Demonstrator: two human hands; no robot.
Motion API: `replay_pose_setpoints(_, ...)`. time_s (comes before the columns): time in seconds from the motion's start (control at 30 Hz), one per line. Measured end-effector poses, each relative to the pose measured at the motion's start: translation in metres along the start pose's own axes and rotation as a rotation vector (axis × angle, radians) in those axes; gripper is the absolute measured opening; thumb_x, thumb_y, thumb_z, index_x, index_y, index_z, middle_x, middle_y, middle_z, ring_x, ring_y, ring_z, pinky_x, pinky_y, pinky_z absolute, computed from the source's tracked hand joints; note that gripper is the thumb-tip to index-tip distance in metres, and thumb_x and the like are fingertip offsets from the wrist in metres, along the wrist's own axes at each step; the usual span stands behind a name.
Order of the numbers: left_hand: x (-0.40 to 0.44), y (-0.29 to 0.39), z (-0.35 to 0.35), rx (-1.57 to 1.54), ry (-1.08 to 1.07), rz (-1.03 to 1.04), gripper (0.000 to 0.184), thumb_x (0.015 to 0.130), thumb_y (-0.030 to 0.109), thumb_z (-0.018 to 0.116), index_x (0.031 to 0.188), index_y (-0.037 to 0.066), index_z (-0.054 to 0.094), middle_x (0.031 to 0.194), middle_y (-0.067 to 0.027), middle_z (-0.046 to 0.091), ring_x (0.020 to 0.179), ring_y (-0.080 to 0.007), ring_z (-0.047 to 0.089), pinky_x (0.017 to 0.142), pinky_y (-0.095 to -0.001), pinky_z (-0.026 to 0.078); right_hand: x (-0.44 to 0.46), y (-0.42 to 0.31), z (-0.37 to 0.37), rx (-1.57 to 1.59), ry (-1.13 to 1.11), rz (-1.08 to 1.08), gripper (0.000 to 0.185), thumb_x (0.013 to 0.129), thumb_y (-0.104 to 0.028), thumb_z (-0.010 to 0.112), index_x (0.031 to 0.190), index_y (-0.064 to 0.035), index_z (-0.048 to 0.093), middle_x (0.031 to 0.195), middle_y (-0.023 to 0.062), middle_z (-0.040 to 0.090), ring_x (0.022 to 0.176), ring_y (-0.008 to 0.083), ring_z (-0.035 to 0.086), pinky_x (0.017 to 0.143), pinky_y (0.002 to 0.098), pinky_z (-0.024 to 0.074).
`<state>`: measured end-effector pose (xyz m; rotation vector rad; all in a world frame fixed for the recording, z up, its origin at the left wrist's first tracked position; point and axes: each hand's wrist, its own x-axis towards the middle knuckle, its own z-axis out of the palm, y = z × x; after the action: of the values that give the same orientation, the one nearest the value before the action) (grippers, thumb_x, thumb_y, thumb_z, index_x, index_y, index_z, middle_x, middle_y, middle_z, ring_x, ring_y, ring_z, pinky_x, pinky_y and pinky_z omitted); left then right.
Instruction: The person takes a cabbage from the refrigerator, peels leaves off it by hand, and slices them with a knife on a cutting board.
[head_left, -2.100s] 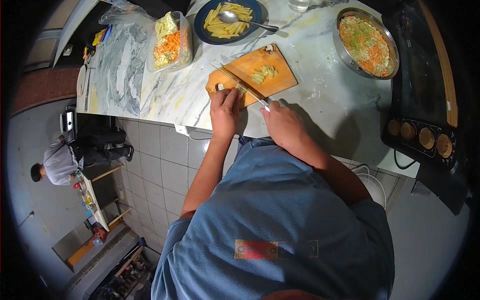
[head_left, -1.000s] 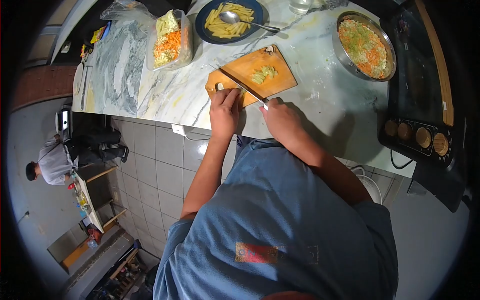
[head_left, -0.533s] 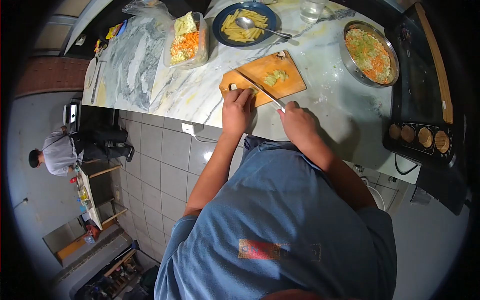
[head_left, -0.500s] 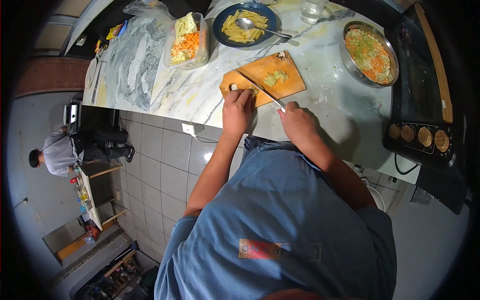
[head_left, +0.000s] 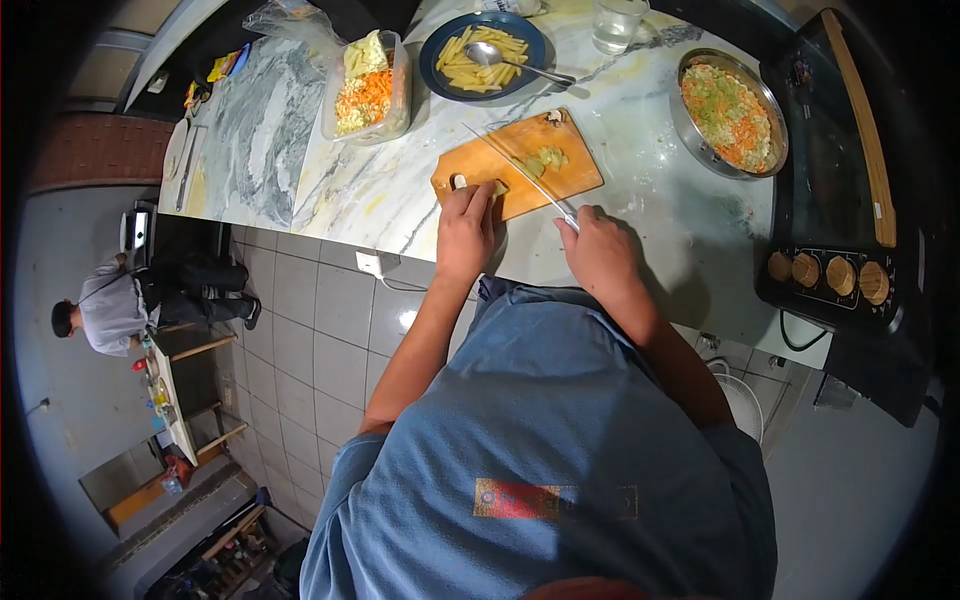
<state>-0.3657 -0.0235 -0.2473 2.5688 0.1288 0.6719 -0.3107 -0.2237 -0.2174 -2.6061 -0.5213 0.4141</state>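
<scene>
On the marble counter lies a wooden cutting board (head_left: 570,165) with a small heap of chopped pale green pieces (head_left: 550,158). My right hand (head_left: 602,255) is wrapped round the handle of a knife (head_left: 520,172), whose blade slants across the board up to the left. My left hand (head_left: 466,235) rests on the board's lower left part, left of the blade, with its fingers pressed together on a small pale green piece (head_left: 499,188). Most of that piece is hidden by the fingertips.
Beyond the board are a blue plate (head_left: 428,65) of pale strips with a spoon, a plastic container (head_left: 404,100) of shredded vegetables and a glass (head_left: 616,25). A metal bowl (head_left: 692,140) and a black oven (head_left: 830,150) stand right. Another person (head_left: 110,305) is at far left.
The knife blade has moved right, away from my left fingertips, and now reaches the chopped heap. The camera view has shifted slightly.
</scene>
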Motion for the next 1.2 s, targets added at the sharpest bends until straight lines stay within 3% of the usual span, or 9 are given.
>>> replay_pose_setpoints(0.13,-0.004,-0.002,0.003,0.046,0.012,-0.001,0.024,0.087,0.003,0.067,0.111,0.001,0.068,0.096,-0.0159,0.067,0.090,-0.0342,0.064,0.082,-0.0441,0.052,0.000,-0.003,-0.004,0.042,-0.026,-0.008,0.042,0.100,-0.041,0.054,0.098,0.0011,0.059,0.083,0.0257,0.068,0.080,0.0458,0.068,0.073,0.0551,0.0524)
replay_pose_setpoints(0.23,-0.002,0.002,-0.001,0.038,-0.043,-0.120,0.025,0.087,0.001,0.066,0.112,0.000,0.067,0.098,-0.0165,0.068,0.092,-0.0346,0.065,0.084,-0.0440,0.052,0.002,-0.004,-0.002,0.062,-0.033,-0.018,0.043,0.100,-0.041,0.054,0.096,0.0015,0.059,0.082,0.0263,0.068,0.080,0.0465,0.067,0.073,0.0555,0.0520)
replay_pose_setpoints(0.73,-0.006,-0.001,0.002,-0.001,0.026,-0.043,0.024,0.085,0.000,0.070,0.109,-0.002,0.072,0.113,-0.0179,0.072,0.109,-0.0342,0.068,0.095,-0.0408,0.054,-0.001,-0.012,-0.003,0.194,-0.097,-0.017,0.044,0.101,-0.041,0.053,0.092,0.0020,0.058,0.081,0.0293,0.066,0.080,0.0507,0.064,0.071,0.0572,0.0496)
replay_pose_setpoints(1.2,0.002,0.006,-0.004,-0.018,0.025,-0.127,0.017,0.085,0.003,0.073,0.102,0.001,0.074,0.089,-0.0139,0.068,0.086,-0.0310,0.066,0.076,-0.0400,0.054,-0.005,-0.017,0.003,0.209,-0.159,-0.036,0.038,0.102,-0.034,0.048,0.098,0.0036,0.054,0.078,0.0297,0.066,0.078,0.0501,0.065,0.073,0.0581,0.0509)
